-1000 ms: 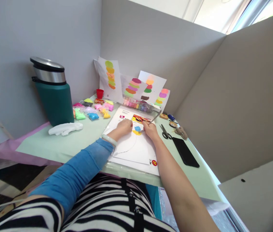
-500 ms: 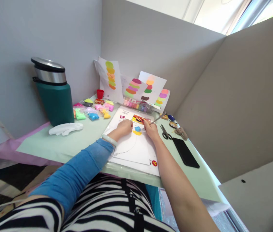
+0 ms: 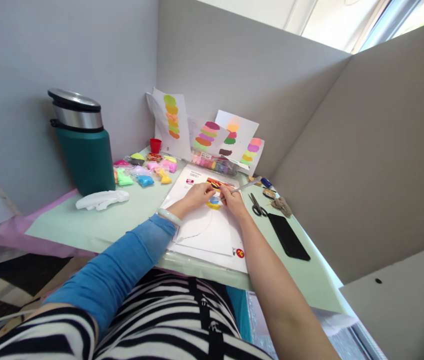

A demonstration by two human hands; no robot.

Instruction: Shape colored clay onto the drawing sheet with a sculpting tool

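Note:
In my right hand (image 3: 233,202) is a metal fork (image 3: 247,185), its handle slanting up to the right and its tines pointing left. The tines lie over a small blue patch (image 3: 214,200), which looks like soft clay, just above a yellow patch (image 3: 213,206) on white paper (image 3: 200,235). My left hand (image 3: 198,195) is beside the tines with its fingertips pinched together; what they hold, if anything, is hidden. A pencil line curves down the paper from the yellow patch. Part of a printed picture (image 3: 217,183) shows beyond my hands.
Small bags of coloured clay (image 3: 145,181) lie at the back left, near a green flask (image 3: 84,157) and a white crumpled tissue (image 3: 102,199). Scissors (image 3: 258,206) and a black phone (image 3: 288,237) are at the right. Painted sheets (image 3: 174,122) lean against the partition.
My left hand has shifted slightly right and up, closer to the fork's tines. The fork's handle has swung lower and points farther right.

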